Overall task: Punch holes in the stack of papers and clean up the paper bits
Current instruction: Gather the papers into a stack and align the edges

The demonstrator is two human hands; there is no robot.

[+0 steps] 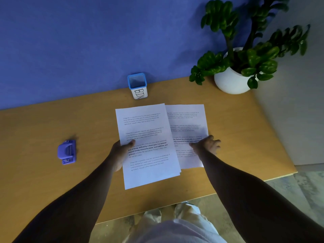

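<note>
- Papers [149, 146] mid-desk [43, 181], fanned into two overlapping piles.
- Hole punch [67, 152] far left, untouched.
- Left hand [119, 153] pinching left pile's edge, thumb on top.
- Right hand [206, 144] spread flat on right sheet [187, 120].
- Bin [138, 85] behind, against wall.

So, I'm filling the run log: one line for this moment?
left hand: grips papers | right hand: on right sheet | hole punch: untouched

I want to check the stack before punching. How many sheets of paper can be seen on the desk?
3 at least: one top sheet under the left hand, one edge peeking below it, one sheet under the right hand. More may be hidden underneath.
</note>
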